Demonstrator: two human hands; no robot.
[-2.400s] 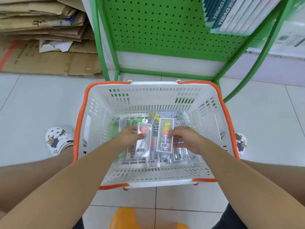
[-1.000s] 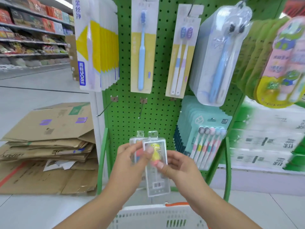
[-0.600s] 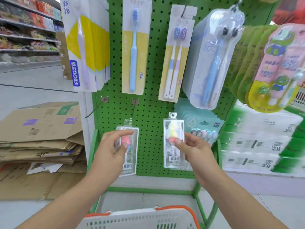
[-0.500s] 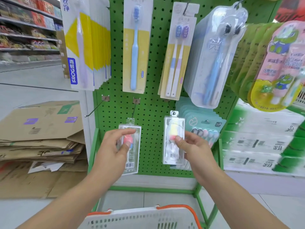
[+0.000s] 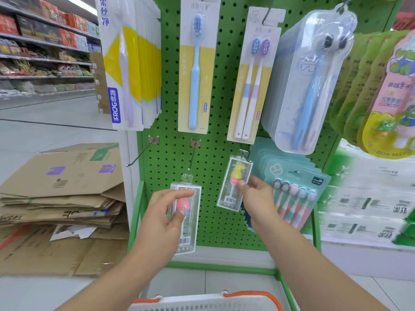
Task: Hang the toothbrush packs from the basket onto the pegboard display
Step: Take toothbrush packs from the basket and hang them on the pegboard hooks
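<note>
Head view: hands (image 5: 161, 212) hold toothbrush packs (image 5: 234, 182).

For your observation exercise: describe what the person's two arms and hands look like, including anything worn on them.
Both forearms are bare up to the frame edge: no sleeves, gloves, watch or bracelets. The left hand and right hand show no rings. Fingernails look short and unpainted.

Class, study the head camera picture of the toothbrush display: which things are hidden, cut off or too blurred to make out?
- Basket: contents cut off by bottom edge.
- Yellow pack: whether its hang tab is on a hook is unclear; the tab area is too small to read.
- Pink pack: middle covered by left hand.
- White boxes: print blurred.
</note>
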